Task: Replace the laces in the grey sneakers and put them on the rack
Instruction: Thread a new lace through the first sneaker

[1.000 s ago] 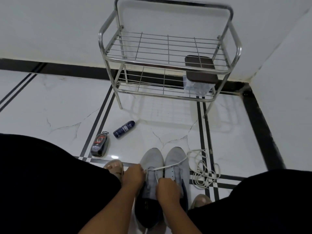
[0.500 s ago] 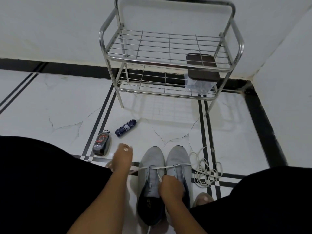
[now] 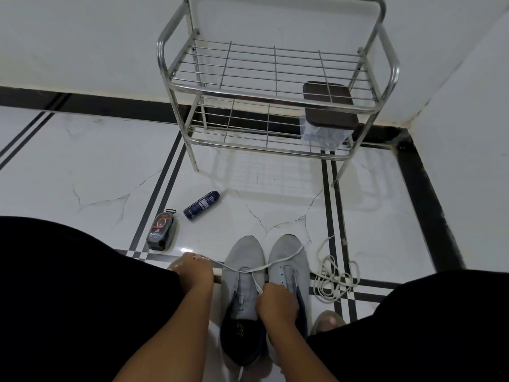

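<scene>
Left hand [image 3: 196, 271]: pinching the white lace [image 3: 254, 269] — pulling it left.
Right hand [image 3: 276, 301]: gripping lace over the left grey sneaker [image 3: 242, 288].

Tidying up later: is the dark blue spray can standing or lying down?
Lying down. The spray can rests on its side on the floor tile, in front of the rack.

White marble-look floor tiles [image 3: 91, 172] with thin cracks and black inlaid stripes [image 3: 162, 186] run to plain white walls [image 3: 82, 42] meeting in the far right corner. A black skirting band [image 3: 424, 194] edges both walls. Light is dim and even.
</scene>
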### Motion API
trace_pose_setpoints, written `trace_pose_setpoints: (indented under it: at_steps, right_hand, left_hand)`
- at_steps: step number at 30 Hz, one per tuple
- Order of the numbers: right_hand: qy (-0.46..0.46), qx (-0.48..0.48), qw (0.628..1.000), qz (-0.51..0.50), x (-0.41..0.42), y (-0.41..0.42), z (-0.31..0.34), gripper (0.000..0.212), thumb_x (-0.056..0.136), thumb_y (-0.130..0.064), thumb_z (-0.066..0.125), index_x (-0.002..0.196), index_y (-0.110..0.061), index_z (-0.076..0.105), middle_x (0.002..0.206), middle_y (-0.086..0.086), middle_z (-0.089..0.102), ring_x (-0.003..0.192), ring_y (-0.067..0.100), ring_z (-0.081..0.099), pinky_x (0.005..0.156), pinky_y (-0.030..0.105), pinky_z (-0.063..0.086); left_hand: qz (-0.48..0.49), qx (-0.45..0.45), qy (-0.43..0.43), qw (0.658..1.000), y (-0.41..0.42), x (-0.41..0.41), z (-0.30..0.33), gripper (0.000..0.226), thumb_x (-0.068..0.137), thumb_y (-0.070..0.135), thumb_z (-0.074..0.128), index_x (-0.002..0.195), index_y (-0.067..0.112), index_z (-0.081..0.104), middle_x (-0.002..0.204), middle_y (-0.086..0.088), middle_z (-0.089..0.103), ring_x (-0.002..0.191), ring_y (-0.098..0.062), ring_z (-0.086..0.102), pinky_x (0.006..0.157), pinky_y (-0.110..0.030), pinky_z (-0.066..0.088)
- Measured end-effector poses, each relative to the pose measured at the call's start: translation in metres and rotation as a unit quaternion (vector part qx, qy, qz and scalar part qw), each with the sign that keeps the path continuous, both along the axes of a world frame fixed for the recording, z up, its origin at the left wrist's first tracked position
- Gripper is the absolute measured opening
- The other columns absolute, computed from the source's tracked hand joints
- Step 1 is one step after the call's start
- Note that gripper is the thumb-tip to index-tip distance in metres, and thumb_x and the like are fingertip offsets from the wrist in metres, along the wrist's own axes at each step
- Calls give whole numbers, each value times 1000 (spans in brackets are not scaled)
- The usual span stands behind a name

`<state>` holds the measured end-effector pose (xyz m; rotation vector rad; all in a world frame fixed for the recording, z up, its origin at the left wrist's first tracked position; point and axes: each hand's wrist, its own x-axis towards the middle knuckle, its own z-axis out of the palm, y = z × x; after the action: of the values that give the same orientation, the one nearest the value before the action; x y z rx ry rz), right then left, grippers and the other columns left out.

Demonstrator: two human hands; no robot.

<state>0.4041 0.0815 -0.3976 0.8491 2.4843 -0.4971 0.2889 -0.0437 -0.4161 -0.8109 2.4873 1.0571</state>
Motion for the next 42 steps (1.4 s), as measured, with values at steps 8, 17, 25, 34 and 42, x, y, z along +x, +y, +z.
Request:
trace_pose_setpoints:
  at_steps: [8,17,25,34,42]
  right_hand:
    - [-4,-10,1000,-14,0,0,-7,27,95,-16,43,110,-14,65,115,7,66,107,24,62,82,29,49]
    - [-20,-25,999,-19,-2,3,-14,27,95,-25,46,109,-14,66,114,6,67,106,23,62,82,29,51]
    - [105,-59,993,-10,-32,17,-11,28,95,-33,44,117,-23,59,121,5,55,108,28,56,90,37,47]
    - [74,-81,992,68,-45,23,-35,14,94,-12,44,100,-12,57,117,7,48,96,27,57,82,39,46]
    - [69,-99,992,43,-44,26,-42,17,93,-12,48,109,-10,51,113,9,53,102,27,55,81,36,43]
  left_hand:
    - [116,42,15,992,-4,-1,-2,31,98,10,38,120,-3,54,122,-25,57,114,-41,53,95,-43,44]
    - [145,52,35,987,-2,-11,-2,29,96,15,45,120,0,51,123,-22,57,110,-41,57,94,-44,46]
    - [-257,-120,35,958,22,18,-6,21,88,33,56,102,19,64,110,-5,63,101,-26,59,81,-35,47]
    - [-334,-57,-95,936,22,31,-20,25,86,24,54,110,16,59,113,-2,63,107,-21,58,88,-31,47]
    - [-342,-82,-99,931,25,31,-18,25,91,17,46,114,17,57,119,-1,61,112,-20,56,85,-28,42]
